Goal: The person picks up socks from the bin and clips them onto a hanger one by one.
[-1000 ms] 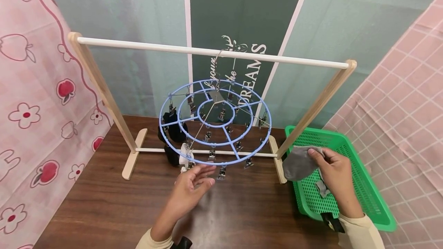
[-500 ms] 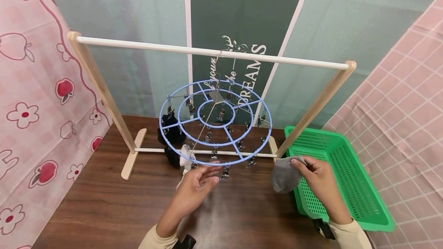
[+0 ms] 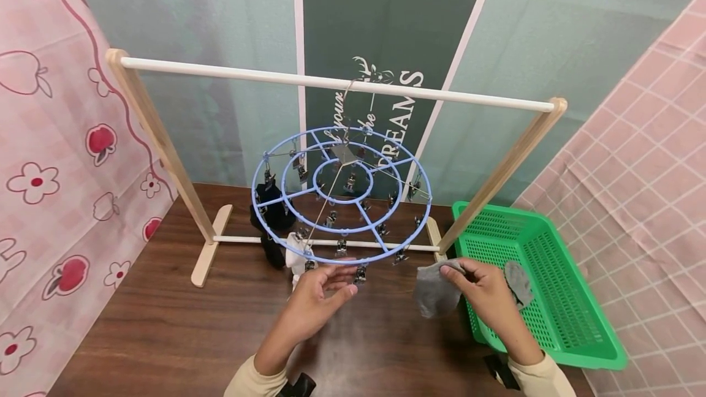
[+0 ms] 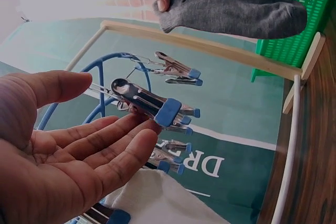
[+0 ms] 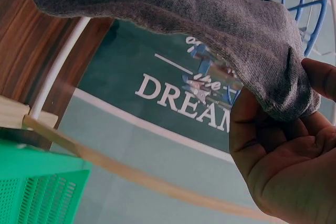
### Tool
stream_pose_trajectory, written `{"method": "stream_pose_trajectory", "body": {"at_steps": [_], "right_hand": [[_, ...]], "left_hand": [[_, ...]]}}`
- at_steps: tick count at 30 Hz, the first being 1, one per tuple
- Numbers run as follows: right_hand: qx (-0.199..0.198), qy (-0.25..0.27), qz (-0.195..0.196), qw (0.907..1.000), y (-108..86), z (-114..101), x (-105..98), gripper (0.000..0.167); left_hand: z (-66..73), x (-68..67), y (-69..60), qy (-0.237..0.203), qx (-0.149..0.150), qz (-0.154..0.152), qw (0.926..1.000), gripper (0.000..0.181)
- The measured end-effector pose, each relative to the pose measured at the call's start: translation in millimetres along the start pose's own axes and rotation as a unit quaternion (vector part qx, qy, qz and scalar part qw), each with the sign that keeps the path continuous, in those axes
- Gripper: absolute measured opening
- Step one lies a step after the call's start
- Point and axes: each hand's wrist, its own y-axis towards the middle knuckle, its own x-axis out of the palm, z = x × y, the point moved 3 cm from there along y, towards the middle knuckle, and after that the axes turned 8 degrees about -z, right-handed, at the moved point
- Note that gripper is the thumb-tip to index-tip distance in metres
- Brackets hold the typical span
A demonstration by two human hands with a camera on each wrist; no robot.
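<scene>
A blue round hanger [image 3: 343,202] with several metal clips hangs from the rack. My left hand [image 3: 322,296] is at its front edge. In the left wrist view, thumb and fingers stand apart around a blue-tipped clip [image 4: 149,102], the fingers lying behind it; whether they touch it I cannot tell. My right hand [image 3: 488,291] pinches one end of a grey sock [image 3: 437,290], which dangles to the right of the hanger. A white sock [image 3: 296,251] and black socks [image 3: 277,208] hang at the hanger's left side, partly behind its rings.
The rack has a white top bar [image 3: 248,74] and wooden uprights [image 3: 507,170] on a brown wooden table [image 3: 149,317]. At the right stands a green basket [image 3: 595,359] with more grey fabric [image 3: 518,283] inside. Printed cloths surround the table.
My right hand has carried the grey sock left, away from the basket and towards the hanger. My left hand has shifted slightly right along the hanger's front edge.
</scene>
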Motion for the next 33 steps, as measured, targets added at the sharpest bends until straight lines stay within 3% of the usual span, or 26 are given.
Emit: {"method": "stream_pose_trajectory", "body": {"at_steps": [6, 17, 29, 33], "right_hand": [[-0.015, 0.013, -0.013, 0.9997, -2.5, -7, 9, 0.006], [-0.049, 0.048, -0.047, 0.9965, -5.3, -12, 31, 0.005], [-0.024, 0.076, -0.09, 0.9927, -8.9, -17, 49, 0.006], [-0.032, 0.086, -0.102, 0.9905, -10.6, -19, 53, 0.006]], "left_hand": [[-0.5, 2.0, 3.1, 0.009, -0.016, 0.008, 0.9998, 0.035], [0.4, 4.6, 8.0, 0.003, -0.009, 0.004, 0.9999, 0.036], [0.9, 8.8, 11.7, 0.002, -0.025, -0.003, 0.9997, 0.038], [1.5, 9.1, 12.3, 0.01, -0.028, 0.0, 0.9996, 0.036]]}}
